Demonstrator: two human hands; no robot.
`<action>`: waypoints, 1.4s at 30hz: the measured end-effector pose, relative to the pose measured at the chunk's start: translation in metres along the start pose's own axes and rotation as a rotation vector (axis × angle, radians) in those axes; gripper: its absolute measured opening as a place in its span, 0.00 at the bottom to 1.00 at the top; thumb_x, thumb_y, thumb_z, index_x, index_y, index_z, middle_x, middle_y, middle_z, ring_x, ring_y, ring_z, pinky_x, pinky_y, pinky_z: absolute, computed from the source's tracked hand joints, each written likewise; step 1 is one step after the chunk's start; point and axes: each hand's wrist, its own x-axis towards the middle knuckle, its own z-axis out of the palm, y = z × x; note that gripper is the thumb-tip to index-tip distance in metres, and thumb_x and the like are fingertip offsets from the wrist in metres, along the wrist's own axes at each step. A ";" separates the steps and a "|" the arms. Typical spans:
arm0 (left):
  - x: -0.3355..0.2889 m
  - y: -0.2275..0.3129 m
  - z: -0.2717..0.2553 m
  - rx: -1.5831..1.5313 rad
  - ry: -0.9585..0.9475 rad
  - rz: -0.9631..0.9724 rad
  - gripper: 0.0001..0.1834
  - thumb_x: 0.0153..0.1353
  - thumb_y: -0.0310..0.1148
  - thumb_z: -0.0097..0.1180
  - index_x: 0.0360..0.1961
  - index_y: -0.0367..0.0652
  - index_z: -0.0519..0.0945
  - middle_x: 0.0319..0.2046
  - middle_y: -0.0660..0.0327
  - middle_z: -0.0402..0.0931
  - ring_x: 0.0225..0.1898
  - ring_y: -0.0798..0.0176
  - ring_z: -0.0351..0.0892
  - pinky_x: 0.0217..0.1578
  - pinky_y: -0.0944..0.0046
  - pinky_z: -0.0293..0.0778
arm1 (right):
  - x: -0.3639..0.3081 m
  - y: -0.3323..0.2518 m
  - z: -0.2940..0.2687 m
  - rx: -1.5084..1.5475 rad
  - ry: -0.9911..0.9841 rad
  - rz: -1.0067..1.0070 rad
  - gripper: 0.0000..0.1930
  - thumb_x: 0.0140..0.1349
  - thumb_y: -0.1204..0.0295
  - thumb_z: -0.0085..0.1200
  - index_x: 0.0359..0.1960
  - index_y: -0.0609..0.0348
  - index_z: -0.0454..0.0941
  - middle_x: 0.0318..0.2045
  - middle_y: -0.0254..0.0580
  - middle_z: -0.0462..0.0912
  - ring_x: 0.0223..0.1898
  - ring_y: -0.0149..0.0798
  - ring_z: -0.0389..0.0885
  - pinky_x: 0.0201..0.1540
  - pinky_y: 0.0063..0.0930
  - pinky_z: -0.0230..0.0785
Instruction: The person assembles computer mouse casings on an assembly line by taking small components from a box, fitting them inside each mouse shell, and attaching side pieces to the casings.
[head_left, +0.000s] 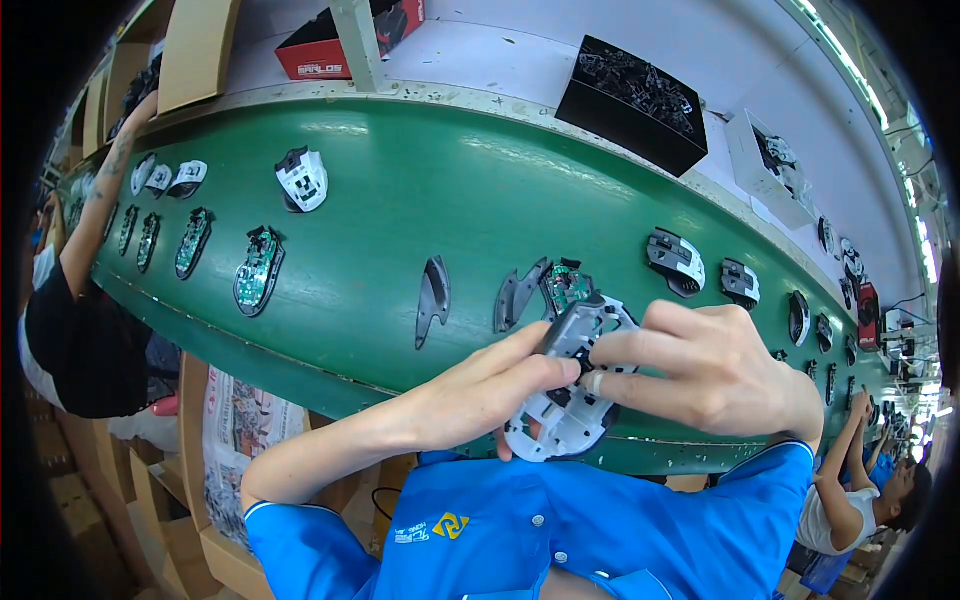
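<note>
In front of my chest, my left hand [490, 395] grips a computer mouse's upper shell [548, 435], its pale inner side facing up and its rim dark. My right hand [705, 365], with a ring on one finger, reaches into the shell from the right. Its bent fingers are closed at a small dark spot there; what they pinch, if anything, is hidden. Just beyond the shell lies a mouse base with a green circuit board [568, 285], partly covered. Beside it are dark curved side pieces [518, 295], and another dark side piece [433, 300] lies farther left.
Along the green bench [380, 210], several circuit-board bases [260, 275] and a white shell [302, 180] lie left. Mice [676, 262] line the right. A black box of small parts [632, 105] and a red box [315, 55] stand on the back shelf. Co-workers [95, 330] sit at both sides.
</note>
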 end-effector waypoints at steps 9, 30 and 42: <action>0.005 -0.001 -0.002 0.186 0.191 0.241 0.13 0.59 0.33 0.51 0.42 0.35 0.70 0.26 0.62 0.73 0.26 0.73 0.69 0.27 0.68 0.68 | 0.004 -0.005 0.002 0.128 0.073 0.264 0.17 0.48 0.68 0.63 0.42 0.48 0.80 0.40 0.36 0.72 0.34 0.38 0.68 0.27 0.27 0.66; 0.019 -0.003 -0.004 0.168 0.536 0.630 0.17 0.59 0.25 0.52 0.50 0.34 0.72 0.36 0.57 0.77 0.32 0.72 0.76 0.27 0.72 0.74 | 0.020 -0.026 0.078 0.823 0.397 0.799 0.50 0.50 0.80 0.57 0.69 0.57 0.33 0.51 0.51 0.69 0.50 0.39 0.75 0.46 0.28 0.73; 0.019 -0.011 -0.005 0.210 0.565 0.628 0.19 0.56 0.25 0.54 0.49 0.31 0.70 0.40 0.51 0.72 0.39 0.60 0.76 0.40 0.64 0.72 | 0.030 -0.016 0.095 0.653 0.681 0.737 0.37 0.47 0.81 0.59 0.61 0.63 0.57 0.41 0.46 0.75 0.37 0.34 0.79 0.38 0.28 0.74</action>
